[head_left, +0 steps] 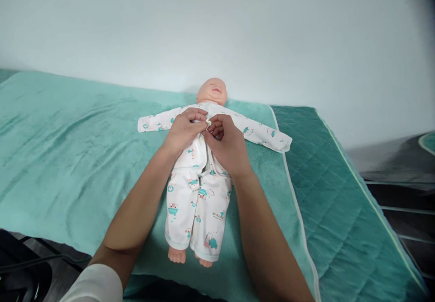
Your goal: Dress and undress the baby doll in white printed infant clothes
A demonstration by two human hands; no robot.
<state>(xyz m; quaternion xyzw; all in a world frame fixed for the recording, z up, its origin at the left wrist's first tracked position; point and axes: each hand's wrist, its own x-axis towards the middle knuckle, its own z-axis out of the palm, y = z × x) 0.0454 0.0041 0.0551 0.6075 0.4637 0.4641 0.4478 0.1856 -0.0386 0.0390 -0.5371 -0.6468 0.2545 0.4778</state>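
A baby doll lies on its back, head toward the wall, dressed in a white printed baby shirt and matching trousers. The shirt's sleeves stretch out to both sides. Over the chest, my left hand pinches the edge of the shirt front, thumb and fingers closed. My right hand meets it there, its fingers curled on the other side of the same spot. A small white button shows between the fingertips. Below the hands the shirt front hangs apart near the waist.
A light green blanket with some wrinkles covers the bed beneath the doll. Darker quilted bedding shows at the right. A pale wall stands behind. Black objects sit at the lower left, beside the bed's edge.
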